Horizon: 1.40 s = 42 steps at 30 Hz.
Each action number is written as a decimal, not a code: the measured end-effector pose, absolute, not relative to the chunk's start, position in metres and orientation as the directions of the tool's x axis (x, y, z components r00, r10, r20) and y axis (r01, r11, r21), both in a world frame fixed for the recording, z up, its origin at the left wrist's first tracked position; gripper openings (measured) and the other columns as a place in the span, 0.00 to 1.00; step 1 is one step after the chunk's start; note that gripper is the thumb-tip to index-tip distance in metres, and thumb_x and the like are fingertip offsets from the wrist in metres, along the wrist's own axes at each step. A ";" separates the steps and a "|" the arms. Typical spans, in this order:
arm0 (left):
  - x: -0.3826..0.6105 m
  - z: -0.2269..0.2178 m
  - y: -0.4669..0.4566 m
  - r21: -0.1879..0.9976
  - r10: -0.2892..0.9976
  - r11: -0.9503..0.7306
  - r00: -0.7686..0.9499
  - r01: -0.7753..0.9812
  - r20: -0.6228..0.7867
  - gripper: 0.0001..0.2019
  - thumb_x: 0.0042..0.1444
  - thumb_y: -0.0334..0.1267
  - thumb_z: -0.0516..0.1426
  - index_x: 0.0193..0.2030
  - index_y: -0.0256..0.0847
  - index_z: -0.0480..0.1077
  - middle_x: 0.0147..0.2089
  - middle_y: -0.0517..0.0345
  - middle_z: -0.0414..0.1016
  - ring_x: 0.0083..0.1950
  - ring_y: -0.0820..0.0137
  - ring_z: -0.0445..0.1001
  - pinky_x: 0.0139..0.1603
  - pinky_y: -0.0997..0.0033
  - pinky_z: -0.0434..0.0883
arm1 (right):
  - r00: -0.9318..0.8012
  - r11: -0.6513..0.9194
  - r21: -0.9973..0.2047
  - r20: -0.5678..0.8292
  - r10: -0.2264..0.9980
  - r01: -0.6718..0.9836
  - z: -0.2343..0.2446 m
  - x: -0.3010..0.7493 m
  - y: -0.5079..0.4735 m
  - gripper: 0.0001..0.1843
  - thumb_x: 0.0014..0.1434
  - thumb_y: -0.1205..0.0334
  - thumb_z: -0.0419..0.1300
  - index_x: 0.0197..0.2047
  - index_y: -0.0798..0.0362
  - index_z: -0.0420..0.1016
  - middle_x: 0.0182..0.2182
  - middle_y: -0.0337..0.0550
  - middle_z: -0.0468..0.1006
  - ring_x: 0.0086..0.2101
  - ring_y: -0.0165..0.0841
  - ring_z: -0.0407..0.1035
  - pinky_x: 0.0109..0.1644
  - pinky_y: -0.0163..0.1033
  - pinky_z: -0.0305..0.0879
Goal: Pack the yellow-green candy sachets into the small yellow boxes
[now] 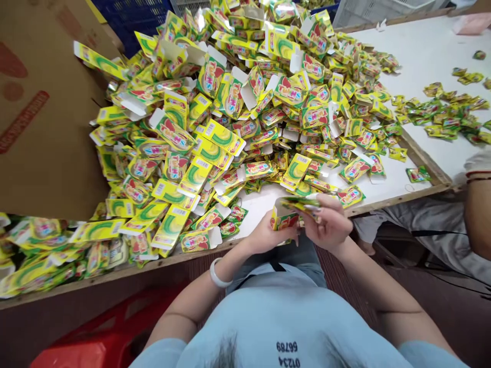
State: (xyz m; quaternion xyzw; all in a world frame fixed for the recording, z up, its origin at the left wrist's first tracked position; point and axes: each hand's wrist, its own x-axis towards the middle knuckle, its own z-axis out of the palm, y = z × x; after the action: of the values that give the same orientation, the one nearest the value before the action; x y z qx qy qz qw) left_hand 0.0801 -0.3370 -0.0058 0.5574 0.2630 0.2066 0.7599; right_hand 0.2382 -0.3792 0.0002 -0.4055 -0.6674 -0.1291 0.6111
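My left hand [268,235] is closed round a small yellow and green cardboard box [284,219], close to the table's front edge. The box's open end faces up. In my right hand [330,223], pinched between the fingers, are small shiny green and yellow packets [305,204], held at the mouth of the box. How many packets there are I cannot make out. Just beyond my hands lies a big heap of similar printed boxes [218,140], many with their end flaps open. A few loose packets [236,213] rest near the front edge on the left.
A large brown carton [49,117] stands on the left. Blue [134,20] and white crates [368,11] are at the back. More packets [448,115] lie scattered on the white table [406,46] at right, by a wooden rim [425,158]. Another person's arm [477,214] is at far right; a red stool [88,337] is below left.
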 end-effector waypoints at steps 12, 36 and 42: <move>0.075 -0.002 -0.336 0.956 0.424 0.202 0.862 0.211 -0.280 0.06 0.50 0.35 0.61 0.32 0.37 0.69 0.26 0.63 0.71 0.27 0.73 0.70 0.30 0.73 0.70 | -0.344 0.622 -0.579 0.524 0.779 0.528 0.024 0.261 -0.398 0.17 0.67 0.69 0.54 0.58 0.49 0.65 0.41 0.45 0.79 0.41 0.34 0.76 0.42 0.39 0.76; 0.078 -0.023 -0.363 0.987 0.485 0.018 0.862 0.160 -0.148 0.16 0.52 0.36 0.62 0.49 0.38 0.72 0.46 0.53 0.77 0.43 0.66 0.74 0.47 0.66 0.72 | 0.030 0.243 -0.853 0.289 0.957 0.462 -0.021 0.273 -0.442 0.07 0.60 0.58 0.66 0.42 0.46 0.82 0.56 0.49 0.74 0.66 0.49 0.57 0.68 0.63 0.55; 0.071 -0.010 -0.366 0.950 0.494 -0.215 0.864 0.229 -0.096 0.12 0.53 0.34 0.61 0.45 0.38 0.72 0.41 0.53 0.77 0.40 0.65 0.73 0.43 0.66 0.71 | -0.183 0.407 -0.776 0.365 0.913 0.482 -0.015 0.273 -0.443 0.08 0.63 0.65 0.61 0.41 0.47 0.83 0.64 0.49 0.68 0.70 0.51 0.46 0.69 0.65 0.52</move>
State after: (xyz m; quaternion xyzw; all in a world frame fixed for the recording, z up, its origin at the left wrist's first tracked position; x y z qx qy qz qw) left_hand 0.0706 -0.3658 -0.0095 0.7709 0.2344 0.1142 0.5812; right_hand 0.2730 -0.4431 -0.0150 -0.4808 -0.7254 0.2555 0.4210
